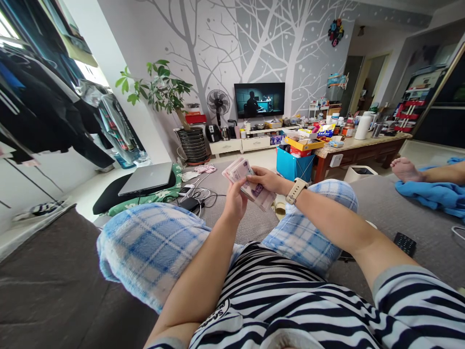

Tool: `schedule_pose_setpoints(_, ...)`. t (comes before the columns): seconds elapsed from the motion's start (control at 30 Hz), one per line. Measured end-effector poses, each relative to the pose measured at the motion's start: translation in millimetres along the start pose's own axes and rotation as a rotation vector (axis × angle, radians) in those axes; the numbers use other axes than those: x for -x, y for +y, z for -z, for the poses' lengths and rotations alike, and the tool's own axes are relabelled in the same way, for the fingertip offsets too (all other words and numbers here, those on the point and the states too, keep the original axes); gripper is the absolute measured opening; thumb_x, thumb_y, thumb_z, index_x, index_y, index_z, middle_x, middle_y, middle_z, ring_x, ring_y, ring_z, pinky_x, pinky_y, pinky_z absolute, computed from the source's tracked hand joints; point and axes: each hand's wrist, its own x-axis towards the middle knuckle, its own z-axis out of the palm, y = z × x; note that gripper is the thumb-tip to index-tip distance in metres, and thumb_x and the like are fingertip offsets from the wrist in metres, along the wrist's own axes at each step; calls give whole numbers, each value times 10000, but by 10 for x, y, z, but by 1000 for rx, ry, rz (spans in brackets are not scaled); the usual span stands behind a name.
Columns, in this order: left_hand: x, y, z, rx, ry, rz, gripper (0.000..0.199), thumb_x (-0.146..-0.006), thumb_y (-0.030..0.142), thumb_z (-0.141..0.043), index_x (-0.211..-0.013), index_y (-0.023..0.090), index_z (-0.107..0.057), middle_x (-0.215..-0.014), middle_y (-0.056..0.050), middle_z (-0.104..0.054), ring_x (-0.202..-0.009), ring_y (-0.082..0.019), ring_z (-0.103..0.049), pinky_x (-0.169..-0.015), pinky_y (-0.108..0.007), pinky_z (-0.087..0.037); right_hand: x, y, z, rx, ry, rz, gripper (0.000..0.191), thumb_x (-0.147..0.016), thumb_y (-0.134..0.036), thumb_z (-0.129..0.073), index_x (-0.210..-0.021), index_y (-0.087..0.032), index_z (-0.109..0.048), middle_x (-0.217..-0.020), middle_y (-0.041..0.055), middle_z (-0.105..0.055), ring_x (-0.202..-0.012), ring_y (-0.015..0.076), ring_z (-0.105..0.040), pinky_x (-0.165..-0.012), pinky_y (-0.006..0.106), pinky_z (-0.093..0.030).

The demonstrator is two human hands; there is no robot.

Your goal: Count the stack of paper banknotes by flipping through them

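Observation:
A stack of pinkish banknotes point(262, 198) is held in front of me, above the grey sofa seat and between my knees. My left hand point(236, 198) grips the stack from the left side, its thumb lying over the top note. From the right, my right hand point(267, 179) holds the upper part of the same notes, fingers bent over them; a pale-banded watch point(296, 190) is on that wrist. The notes look slightly fanned at their upper left end. Both hands are close together, thumbs nearly meeting on the notes.
A laptop point(146, 178) rests on a cushion at the left, with cables point(205, 196) beside it. A blue box point(295, 165) stands by the cluttered table point(363, 142). Another person's bare foot point(405, 170) and a remote point(404, 244) are at the right.

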Motion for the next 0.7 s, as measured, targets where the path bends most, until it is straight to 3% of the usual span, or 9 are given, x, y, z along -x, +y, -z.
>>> schedule_pose_setpoints(0.1,43,46,-33,66,-54,76,443,-681,311,-682,-1095,155,-700,-1102,-118,-735,-1203,-327,-612,-992,-405,-487,52,7,-90,-88,-22,-97,366,-696,-421,-844,-849,-174,-622,-773,-5,-628,-723,139,-568,-661,235,-471)
schedule_pose_setpoints(0.23,73,54,-40,82,-69,15,626,-639,220,-654,-1265,197,-647,-1207,-92,-721,-1235,-310,-601,-1032,-405,-463,92,-21,-125,-136,-19,-197,391,-656,-403,-879,-873,-166,-656,-752,-6,-653,-672,126,-579,-608,216,-474)
schedule_pose_setpoints(0.43,43,113,-17,129,29,-37,717,-633,182,-595,-1349,214,-577,-1075,-88,-749,-999,-286,-709,-882,-390,-528,106,-77,-150,-150,-24,-309,374,-640,-353,-896,-868,-156,-674,-792,12,-695,-693,131,-624,-639,223,-515)
schedule_pose_setpoints(0.57,37,280,-13,196,114,-111,691,-640,148,-542,-1319,269,-582,-1027,-57,-736,-990,-256,-710,-851,-382,-541,118,-81,-123,51,-125,-416,390,-684,-414,-865,-905,-147,-687,-788,19,-706,-628,117,-621,-541,199,-491)
schedule_pose_setpoints(0.7,72,418,-45,208,115,-123,642,-641,151,-527,-1270,251,-609,-982,-64,-712,-847,-215,-704,-787,-366,-556,144,-99,-84,166,-298,-476,450,-741,-518,-793,-950,-135,-681,-800,44,-708,-545,110,-606,-476,207,-486)
